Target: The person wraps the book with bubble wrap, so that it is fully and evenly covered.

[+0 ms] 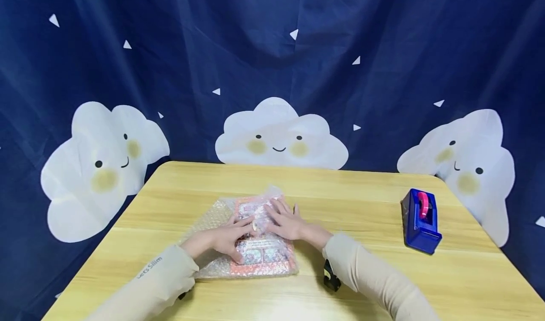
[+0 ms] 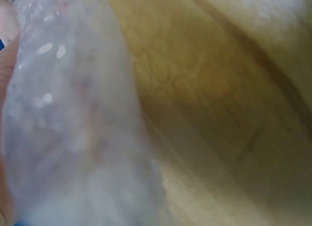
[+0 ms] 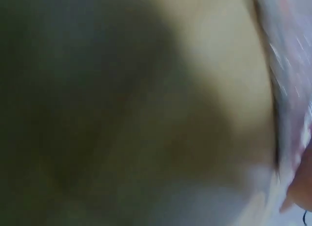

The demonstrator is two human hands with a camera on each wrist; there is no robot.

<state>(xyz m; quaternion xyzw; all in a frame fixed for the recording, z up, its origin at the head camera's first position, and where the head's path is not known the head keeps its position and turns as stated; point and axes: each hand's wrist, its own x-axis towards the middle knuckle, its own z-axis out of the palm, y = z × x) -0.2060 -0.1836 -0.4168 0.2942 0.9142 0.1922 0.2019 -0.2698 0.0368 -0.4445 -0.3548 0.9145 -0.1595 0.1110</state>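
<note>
A flat, orange-red printed package point(image 1: 266, 268) with picture panels lies on the table, covered by clear bubble wrap point(image 1: 215, 219). The wrap spreads out past its left side and stands up a little at the far edge. My left hand point(image 1: 227, 238) rests on the wrap over the package's left part, fingers spread. Over the upper right part, my right hand point(image 1: 289, 224) presses on the wrap with its fingers extended. In the left wrist view, the bubble wrap point(image 2: 78, 113) bulges close to the camera. The right wrist view catches the wrapped edge point(image 3: 292, 74) beside some fingers.
To the right on the wooden table point(image 1: 340, 193) stands a blue tape dispenser point(image 1: 419, 228) with a pink-red roll point(image 1: 423, 204) in it. Behind the table's far edge hangs a dark blue curtain point(image 1: 264, 70) printed with clouds.
</note>
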